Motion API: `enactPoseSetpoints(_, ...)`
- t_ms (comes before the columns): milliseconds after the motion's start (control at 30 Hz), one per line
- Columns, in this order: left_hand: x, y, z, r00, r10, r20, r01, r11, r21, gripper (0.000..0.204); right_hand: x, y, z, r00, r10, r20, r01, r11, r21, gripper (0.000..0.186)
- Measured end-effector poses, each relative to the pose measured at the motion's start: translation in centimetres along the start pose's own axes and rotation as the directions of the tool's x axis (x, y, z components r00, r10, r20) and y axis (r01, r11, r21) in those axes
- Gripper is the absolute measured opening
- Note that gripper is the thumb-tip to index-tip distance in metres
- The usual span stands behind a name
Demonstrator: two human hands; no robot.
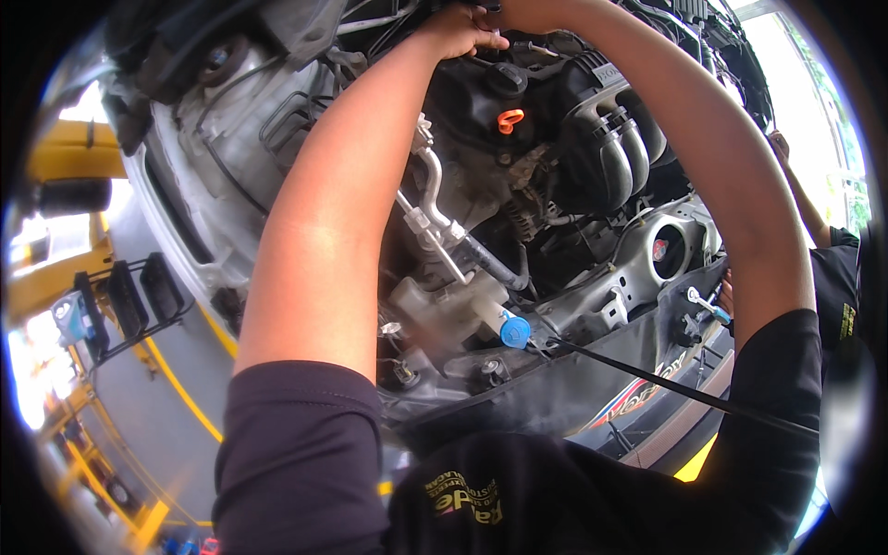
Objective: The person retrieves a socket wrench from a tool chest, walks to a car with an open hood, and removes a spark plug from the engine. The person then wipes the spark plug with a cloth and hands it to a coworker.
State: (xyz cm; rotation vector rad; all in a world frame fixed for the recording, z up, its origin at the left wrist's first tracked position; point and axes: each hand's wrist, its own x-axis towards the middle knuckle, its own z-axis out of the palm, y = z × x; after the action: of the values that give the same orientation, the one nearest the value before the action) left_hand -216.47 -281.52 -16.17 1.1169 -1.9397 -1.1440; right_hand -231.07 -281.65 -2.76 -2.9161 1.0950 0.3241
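Both my arms reach over the open engine bay of a car to the far side of the engine, at the top edge of the head view. My left hand is beside the black engine cover, its fingers curled in; whatever they grip is hidden. Close by on its right, my right hand is partly cut off by the picture's edge, and its fingers do not show clearly. Nearest to the hands are a black oil filler cap and an orange dipstick loop. To their right lies a black intake manifold.
A blue-capped washer filler neck stands at the near edge. From beside it a thin black cord runs right. A dark cover drapes the car's front. Another person works at the right. Yellow lift parts are left.
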Motion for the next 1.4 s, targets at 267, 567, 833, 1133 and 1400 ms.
enactPoseSetpoints(267, -0.2, -0.9, -0.7, 0.995, 0.096, -0.036, -0.097, 0.995, -0.019, 0.025, 1.9, 0.9, 0.9, 0.981, -0.186, -0.05, 0.182, 0.98, -0.084, 0.033)
enactPoseSetpoints(567, -1.0, 2.3, -0.7, 0.996, -0.058, -0.062, 0.067, 0.985, 0.158, 0.029, 0.5, -1.0, -1.5, 0.997, 0.009, 0.071, -0.002, 0.995, -0.098, 0.034)
enactPoseSetpoints(833, -1.4, 3.7, -0.8, 0.973, -0.23, 0.005, 0.228, 0.967, 0.116, 0.031, 1.4, -2.1, -2.3, 0.864, 0.271, 0.424, -0.213, 0.96, -0.18, 0.026)
enactPoseSetpoints(1133, -1.1, 1.8, -0.6, 0.988, -0.148, -0.035, 0.145, 0.985, -0.092, 0.033, -0.3, -3.1, -3.3, 0.987, 0.106, 0.122, -0.115, 0.991, 0.07, 0.024)
enactPoseSetpoints(1400, -1.5, -1.0, -2.6, 0.996, -0.087, -0.005, 0.086, 0.974, 0.21, 0.031, 4.6, -0.5, 0.3, 0.965, -0.247, 0.088, 0.261, 0.936, -0.237, 0.018)
